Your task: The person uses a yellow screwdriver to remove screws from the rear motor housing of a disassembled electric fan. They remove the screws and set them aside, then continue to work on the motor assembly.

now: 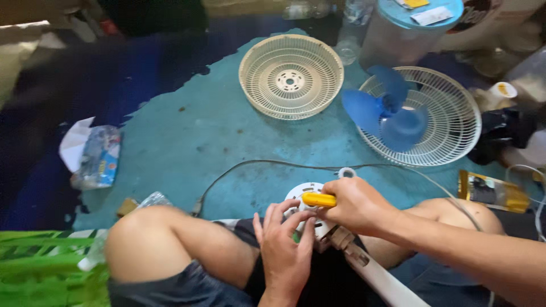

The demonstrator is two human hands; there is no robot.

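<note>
We sit cross-legged on a worn blue-green floor mat with the round white plastic fan motor housing resting between our knees, its white plastic stem running down and away toward the lower right. Our left hand lies against the near side of the housing, fingers spread and only lightly curled, steadying it rather than gripping. Our right hand is closed around a yellow-handled screwdriver, whose handle points left across the top of the housing; we cannot see the tip.

We judge the housing to be light, stiff and somewhat brittle: thin moulded plastic that would crack if squeezed hard or levered, and smooth enough to turn under the tool. The best hold looks to be around its rim, with the stem braced against the leg so that it cannot spin. A thin grey power cord trails from it across the mat and could snag.

Beyond our hands lie a cream plastic fan grille, dished upward, and to its right a white wire grille with a blue three-blade plastic propeller lying in it. A small white plastic ring lies just beyond the housing. A crumpled plastic wrapper sits well apart on the left, a green plastic crate at the lower left.
</note>
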